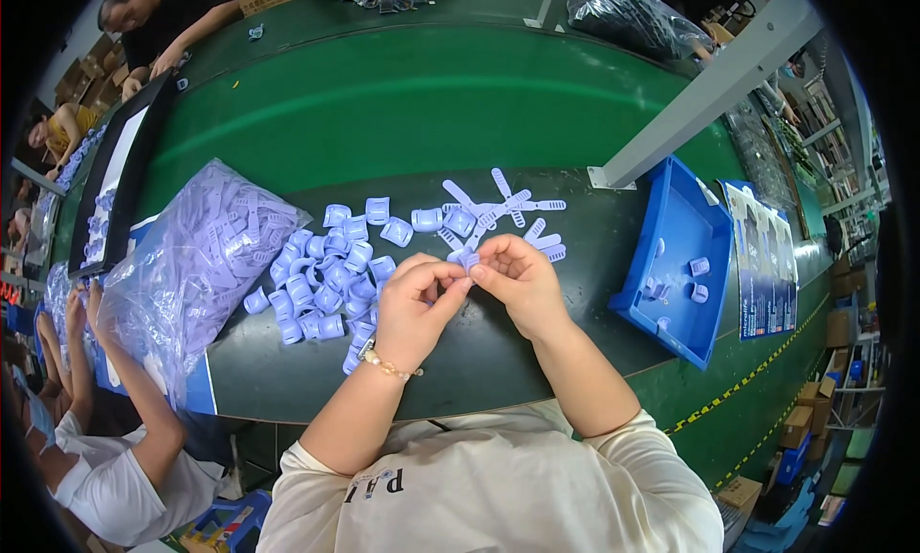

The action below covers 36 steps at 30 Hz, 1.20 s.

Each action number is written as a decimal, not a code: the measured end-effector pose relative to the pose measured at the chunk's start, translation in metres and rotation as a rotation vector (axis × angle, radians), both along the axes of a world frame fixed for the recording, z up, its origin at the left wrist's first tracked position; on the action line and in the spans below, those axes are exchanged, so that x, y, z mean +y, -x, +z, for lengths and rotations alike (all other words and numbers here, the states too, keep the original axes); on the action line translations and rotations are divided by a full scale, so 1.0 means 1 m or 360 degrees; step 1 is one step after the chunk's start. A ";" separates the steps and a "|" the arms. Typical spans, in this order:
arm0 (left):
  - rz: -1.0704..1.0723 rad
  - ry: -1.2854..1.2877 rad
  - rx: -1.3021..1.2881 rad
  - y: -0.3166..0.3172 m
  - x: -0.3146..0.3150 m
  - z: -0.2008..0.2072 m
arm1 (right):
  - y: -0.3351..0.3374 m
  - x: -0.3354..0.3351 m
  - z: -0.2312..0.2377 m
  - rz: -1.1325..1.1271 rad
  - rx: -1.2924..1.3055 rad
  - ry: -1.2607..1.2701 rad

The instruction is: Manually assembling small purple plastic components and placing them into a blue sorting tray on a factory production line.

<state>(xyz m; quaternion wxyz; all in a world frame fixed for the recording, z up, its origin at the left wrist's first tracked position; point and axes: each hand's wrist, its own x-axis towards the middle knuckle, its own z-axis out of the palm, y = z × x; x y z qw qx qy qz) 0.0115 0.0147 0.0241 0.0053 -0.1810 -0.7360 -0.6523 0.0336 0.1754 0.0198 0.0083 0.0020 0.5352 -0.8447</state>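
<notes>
Close together over the dark work table, my left hand [418,294] and my right hand [518,277] pinch one small lavender plastic piece [467,258] between their fingertips. Fingers cover most of it, so its full shape is hidden. Beside my left hand lies a heap of curved lavender plastic pieces [331,277], several of them spread out toward the middle. Just beyond my right hand are flat slotted lavender strips [500,208], crossing one another in a loose pile. A beaded bracelet [390,367] circles my left wrist.
A clear bag of lavender strips [225,237] stands left of the heap. To the right, a blue tray [644,283] holds several lavender pieces, with a printed sheet [764,256] beside it. A grey metal post [704,88] rises behind the tray. A green conveyor belt [383,103] runs beyond; other people work at left.
</notes>
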 end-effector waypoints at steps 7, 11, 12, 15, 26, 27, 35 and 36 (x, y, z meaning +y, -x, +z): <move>0.0044 -0.0034 -0.0031 0.001 -0.001 0.000 | -0.001 -0.001 0.004 -0.0051 -0.0036 -0.0092; 0.0026 -0.0171 -0.0232 0.002 -0.001 -0.005 | -0.002 -0.002 0.005 -0.0034 0.0022 -0.0133; -0.0013 -0.0193 -0.0265 0.002 -0.001 -0.005 | -0.002 -0.002 0.005 -0.0039 0.0023 -0.0132; -0.0075 -0.0258 -0.0330 0.003 -0.001 -0.008 | -0.001 0.000 0.006 -0.0030 -0.0002 -0.0116; 0.0138 0.0223 0.0216 0.001 -0.003 -0.001 | -0.007 -0.004 0.010 -0.0193 0.0106 -0.0800; 0.0171 0.0256 0.0244 0.001 -0.004 0.000 | -0.007 -0.004 0.009 -0.0194 0.0109 -0.0802; 0.0207 0.0481 0.0670 0.002 -0.003 0.005 | -0.006 -0.002 0.012 -0.0347 0.0257 -0.1087; 0.0206 0.0486 0.0663 0.003 -0.003 0.005 | -0.005 -0.003 0.014 -0.0362 0.0257 -0.1104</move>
